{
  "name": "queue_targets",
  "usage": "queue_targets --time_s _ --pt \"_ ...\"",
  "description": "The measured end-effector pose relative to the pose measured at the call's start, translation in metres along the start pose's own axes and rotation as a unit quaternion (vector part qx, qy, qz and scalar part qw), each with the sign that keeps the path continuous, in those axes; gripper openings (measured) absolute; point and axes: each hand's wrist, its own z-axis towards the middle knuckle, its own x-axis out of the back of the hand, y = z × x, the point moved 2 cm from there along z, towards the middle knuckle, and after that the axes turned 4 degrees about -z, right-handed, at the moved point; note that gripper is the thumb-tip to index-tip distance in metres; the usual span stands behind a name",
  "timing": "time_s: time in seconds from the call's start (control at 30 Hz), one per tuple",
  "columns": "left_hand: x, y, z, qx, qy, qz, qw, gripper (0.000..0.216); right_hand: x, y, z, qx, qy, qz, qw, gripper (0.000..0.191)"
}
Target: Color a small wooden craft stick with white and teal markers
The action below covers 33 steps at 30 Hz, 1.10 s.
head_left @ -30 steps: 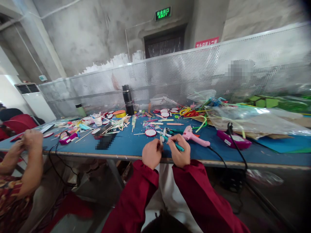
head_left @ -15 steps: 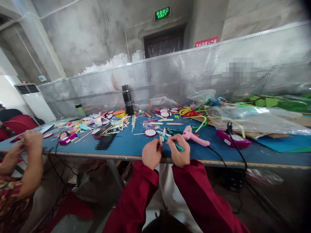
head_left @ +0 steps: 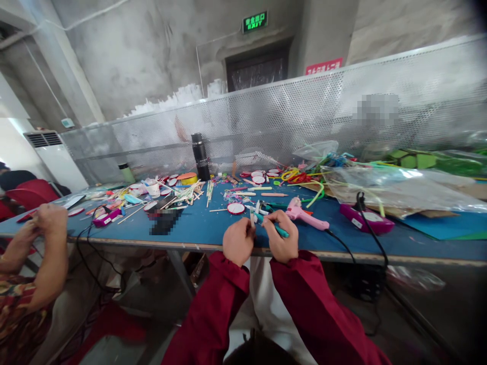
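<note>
My left hand (head_left: 239,241) is closed in a pinch on a thin pale strip (head_left: 251,218) that stands up between the fingertips. My right hand (head_left: 282,237) wraps round a teal pen-shaped tool (head_left: 282,231), whose back end sticks out below the fingers. Its front end lies close to the strip; whether they touch I cannot tell. Just beyond both hands is a small white piece (head_left: 258,206). A pink glue gun (head_left: 309,219) rests on the table right of my right hand. A round white disc with a red rim (head_left: 236,208) lies beyond my left hand.
The blue table (head_left: 205,230) carries loose sticks, a black bottle (head_left: 200,157), a purple device (head_left: 366,218) with a black cord, and plastic bags (head_left: 403,187) at right. A perforated screen (head_left: 160,139) stands along the back. Another person's hands (head_left: 51,220) are at the far left.
Almost nothing differs. Both hands keep the same place and hold, with only a very slight shift of the whole view.
</note>
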Motion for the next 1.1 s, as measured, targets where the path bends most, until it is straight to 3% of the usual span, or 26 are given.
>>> queue_targets --time_s 1.1 --pt "0.0012 0.0038 -0.0003 0.004 -0.001 0.022 1.0 0.014 -0.0004 -0.0011 0.0004 0.009 -0.012 -0.02 1.0 0.017"
